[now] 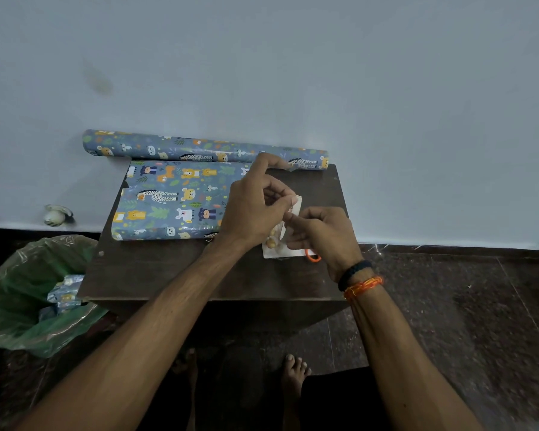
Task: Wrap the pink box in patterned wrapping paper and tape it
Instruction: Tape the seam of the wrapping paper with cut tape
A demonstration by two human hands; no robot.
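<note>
A flat box shape covered in blue animal-print wrapping paper [168, 200] lies on the dark table [156, 272]; no pink shows. Over the table's right half, my left hand [249, 209] pinches the top of a short whitish strip [296, 205], probably tape. My right hand [322, 234] pinches the strip's lower end from the right. Both hands are just right of the wrapped shape and hide its right edge.
A roll of the same paper [199, 149] lies along the wall behind the table. Under my hands sit a white sheet with small yellowish pieces [271, 245] and an orange scissor handle [313, 258]. A green-lined bin [22, 300] with paper scraps stands at the left.
</note>
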